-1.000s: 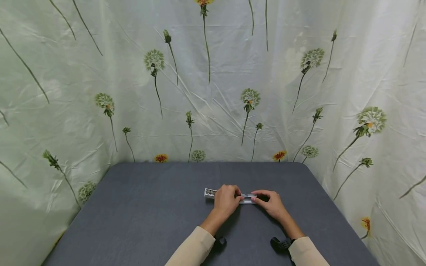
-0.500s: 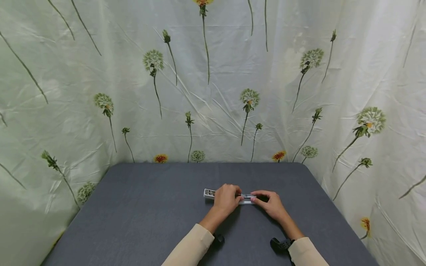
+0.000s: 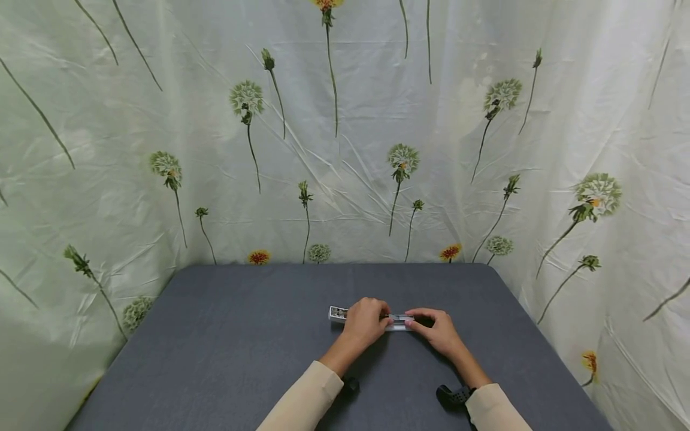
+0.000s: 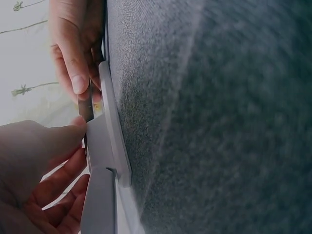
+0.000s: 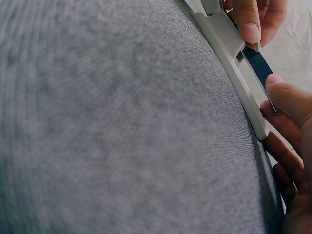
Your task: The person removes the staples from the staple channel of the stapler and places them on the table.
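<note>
A white stapler lies along the table, its top cover swung back to the left. Over its middle, my left hand pinches with thumb and index finger at the rear of the dark staple channel. A small shiny metal edge shows beneath that thumb; what it belongs to is mostly hidden. My right hand grips the channel's front end between thumb and fingers. The channel stands raised at an angle from the stapler's base, leaving a gap there.
The dark grey table carries the stapler near its middle. Behind and around it hangs a pale curtain printed with dandelions. Black wrist straps sit just below the beige sleeves.
Both hands keep their places on the stapler. My left forearm has shifted slightly left, and the whole head view has drifted a little.
</note>
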The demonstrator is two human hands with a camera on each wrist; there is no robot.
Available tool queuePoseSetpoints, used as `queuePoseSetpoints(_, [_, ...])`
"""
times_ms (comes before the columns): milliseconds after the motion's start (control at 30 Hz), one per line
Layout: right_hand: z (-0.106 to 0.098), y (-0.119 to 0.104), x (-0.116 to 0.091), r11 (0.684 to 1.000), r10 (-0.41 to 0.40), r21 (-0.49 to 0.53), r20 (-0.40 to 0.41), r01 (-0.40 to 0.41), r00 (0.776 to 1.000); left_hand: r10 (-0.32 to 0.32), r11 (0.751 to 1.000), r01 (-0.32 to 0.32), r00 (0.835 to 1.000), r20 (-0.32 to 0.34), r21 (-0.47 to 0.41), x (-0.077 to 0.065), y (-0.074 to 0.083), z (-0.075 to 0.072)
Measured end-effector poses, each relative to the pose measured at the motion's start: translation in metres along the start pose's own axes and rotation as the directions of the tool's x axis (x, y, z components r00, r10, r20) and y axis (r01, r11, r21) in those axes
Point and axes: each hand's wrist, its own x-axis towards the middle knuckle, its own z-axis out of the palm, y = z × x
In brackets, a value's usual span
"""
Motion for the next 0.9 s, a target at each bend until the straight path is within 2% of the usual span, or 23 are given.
queuePoseSetpoints(200, [0.001, -0.001, 0.000, 1.000, 0.014, 0.000, 0.002, -0.014, 1.000, 0.013, 0.999, -0.012, 1.000, 0.019, -0.037, -0.002, -0.005, -0.002])
queuePoseSetpoints(300, [0.000, -0.001, 0.000, 1.000, 0.013, 0.002, 0.003, -0.013, 1.000, 0.002, 0.994, 0.003, 0.999, 0.047, -0.106, -0.002, -0.010, -0.005])
queuePoseSetpoints(533, [0.001, -0.003, 0.000, 1.000, 0.009, -0.002, -0.003, -0.009, 1.000, -0.033, 0.962, 0.064, 0.992, 0.119, -0.265, -0.002, -0.023, -0.010])
queuePoseSetpoints(900, [0.000, -0.002, -0.001, 1.000, 0.026, -0.004, -0.001, -0.026, 1.000, -0.003, 0.916, 0.033, 0.997, 0.075, -0.401, -0.010, -0.042, -0.032])
